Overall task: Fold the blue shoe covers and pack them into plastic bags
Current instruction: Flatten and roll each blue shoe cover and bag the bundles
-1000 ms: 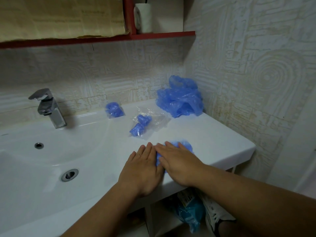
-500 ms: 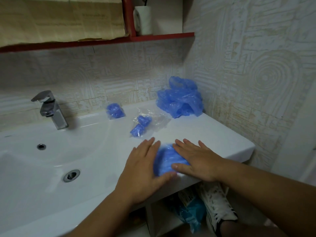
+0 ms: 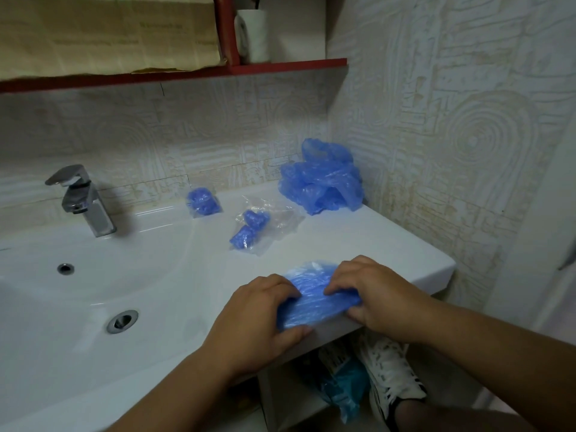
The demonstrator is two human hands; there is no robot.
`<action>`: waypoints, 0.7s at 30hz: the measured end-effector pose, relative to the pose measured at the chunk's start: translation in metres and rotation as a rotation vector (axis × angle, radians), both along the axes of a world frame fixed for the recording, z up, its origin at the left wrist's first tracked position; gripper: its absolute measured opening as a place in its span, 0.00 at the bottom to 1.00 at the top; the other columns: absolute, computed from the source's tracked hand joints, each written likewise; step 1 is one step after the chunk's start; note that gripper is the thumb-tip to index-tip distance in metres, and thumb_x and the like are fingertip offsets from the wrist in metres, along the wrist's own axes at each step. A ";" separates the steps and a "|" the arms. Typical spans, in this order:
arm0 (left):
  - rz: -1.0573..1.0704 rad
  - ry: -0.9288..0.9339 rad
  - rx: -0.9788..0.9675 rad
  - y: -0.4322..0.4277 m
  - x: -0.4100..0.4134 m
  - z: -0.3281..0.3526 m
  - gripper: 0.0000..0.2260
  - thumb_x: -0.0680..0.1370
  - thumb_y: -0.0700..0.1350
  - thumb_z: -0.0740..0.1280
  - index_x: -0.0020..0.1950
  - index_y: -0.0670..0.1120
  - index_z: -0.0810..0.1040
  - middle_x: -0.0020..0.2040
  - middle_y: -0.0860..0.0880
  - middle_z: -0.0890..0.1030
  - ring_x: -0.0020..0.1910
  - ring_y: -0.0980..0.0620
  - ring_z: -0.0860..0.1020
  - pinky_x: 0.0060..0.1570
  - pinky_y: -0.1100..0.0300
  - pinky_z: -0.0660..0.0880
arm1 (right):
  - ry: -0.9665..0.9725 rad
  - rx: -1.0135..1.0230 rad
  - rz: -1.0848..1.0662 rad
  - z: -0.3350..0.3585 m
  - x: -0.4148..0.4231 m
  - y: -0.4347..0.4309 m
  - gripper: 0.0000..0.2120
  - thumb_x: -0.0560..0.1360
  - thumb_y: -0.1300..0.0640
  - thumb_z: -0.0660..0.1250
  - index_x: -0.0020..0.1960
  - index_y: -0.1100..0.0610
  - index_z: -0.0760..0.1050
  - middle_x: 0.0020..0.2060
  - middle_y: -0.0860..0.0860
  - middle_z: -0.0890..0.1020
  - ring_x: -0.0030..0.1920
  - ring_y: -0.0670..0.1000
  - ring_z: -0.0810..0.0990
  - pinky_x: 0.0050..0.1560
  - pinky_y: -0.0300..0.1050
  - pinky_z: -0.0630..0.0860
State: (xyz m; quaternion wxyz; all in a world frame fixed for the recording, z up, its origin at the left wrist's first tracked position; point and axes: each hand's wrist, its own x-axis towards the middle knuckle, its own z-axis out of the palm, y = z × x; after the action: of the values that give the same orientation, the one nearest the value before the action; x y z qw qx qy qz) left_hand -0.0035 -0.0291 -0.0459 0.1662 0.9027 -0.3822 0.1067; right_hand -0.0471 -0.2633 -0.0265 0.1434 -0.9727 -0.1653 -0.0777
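my left hand (image 3: 261,310) and right hand (image 3: 371,294) both pinch the cover (image 3: 318,302) at the sink (image 3: 389,244) edge.

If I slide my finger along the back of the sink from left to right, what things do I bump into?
Tap → small packed bag → clear bag with two blue rolls inside → pile of blue shoe covers.
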 end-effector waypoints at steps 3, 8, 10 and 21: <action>-0.012 0.092 -0.018 0.001 0.005 0.005 0.27 0.69 0.67 0.64 0.63 0.56 0.78 0.60 0.62 0.76 0.57 0.63 0.74 0.60 0.65 0.71 | 0.045 0.182 -0.097 0.001 0.004 -0.006 0.17 0.74 0.56 0.72 0.61 0.44 0.79 0.52 0.35 0.75 0.55 0.37 0.72 0.60 0.29 0.66; 0.078 0.279 -0.139 0.014 0.017 0.010 0.13 0.71 0.56 0.70 0.51 0.51 0.85 0.52 0.60 0.77 0.52 0.61 0.75 0.54 0.65 0.71 | 0.115 0.390 -0.200 -0.002 0.013 -0.005 0.10 0.77 0.57 0.68 0.54 0.45 0.82 0.48 0.39 0.82 0.49 0.40 0.78 0.51 0.33 0.72; 0.200 0.341 -0.230 0.016 0.021 0.012 0.08 0.75 0.50 0.71 0.43 0.47 0.84 0.41 0.55 0.78 0.41 0.58 0.76 0.43 0.63 0.70 | 0.116 0.408 -0.239 -0.003 0.017 -0.003 0.07 0.78 0.55 0.67 0.51 0.45 0.82 0.46 0.42 0.83 0.47 0.42 0.79 0.47 0.36 0.73; 0.733 0.200 -0.228 0.007 0.049 0.016 0.11 0.78 0.50 0.68 0.59 0.50 0.76 0.53 0.47 0.82 0.51 0.45 0.79 0.51 0.54 0.76 | 0.063 0.296 -0.479 -0.001 0.035 0.018 0.14 0.81 0.51 0.63 0.63 0.53 0.79 0.56 0.49 0.82 0.51 0.47 0.78 0.52 0.38 0.71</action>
State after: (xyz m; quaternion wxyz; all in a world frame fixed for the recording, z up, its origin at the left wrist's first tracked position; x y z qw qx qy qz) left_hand 0.0451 -0.0218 -0.0303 0.2529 0.9610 -0.0023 0.1122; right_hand -0.0118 -0.2451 -0.0270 0.2667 -0.9544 0.0871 -0.1022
